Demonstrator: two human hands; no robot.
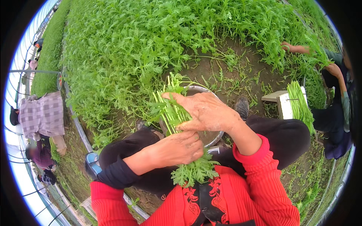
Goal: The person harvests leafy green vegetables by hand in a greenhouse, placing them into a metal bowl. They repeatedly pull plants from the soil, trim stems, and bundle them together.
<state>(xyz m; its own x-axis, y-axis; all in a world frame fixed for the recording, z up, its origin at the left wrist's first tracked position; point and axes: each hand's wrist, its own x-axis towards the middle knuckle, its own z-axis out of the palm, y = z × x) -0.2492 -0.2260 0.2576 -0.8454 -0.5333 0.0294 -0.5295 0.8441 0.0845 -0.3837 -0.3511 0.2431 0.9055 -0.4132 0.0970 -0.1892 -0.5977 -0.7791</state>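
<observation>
My left hand [172, 149] is closed around a bunch of leafy greens [195, 171], whose leafy tops hang out below it towards my lap. Just above it, my right hand [205, 111] lies over the pale green stems, its thumb and fingers spread along them; how firmly it holds them cannot be told. The cut stem ends point away from me. Beneath both hands, between my knees, is a round metal-rimmed basin [219, 138], partly hidden by my hands.
Dense greens [135, 42] grow ahead and to the left. At right, a co-worker's hands [333, 70] are among the plants, near a white-sided wooden stand [285, 106] holding stacked stems [300, 104]. Other people crouch at far left beyond a plastic-edged bed border [80, 130].
</observation>
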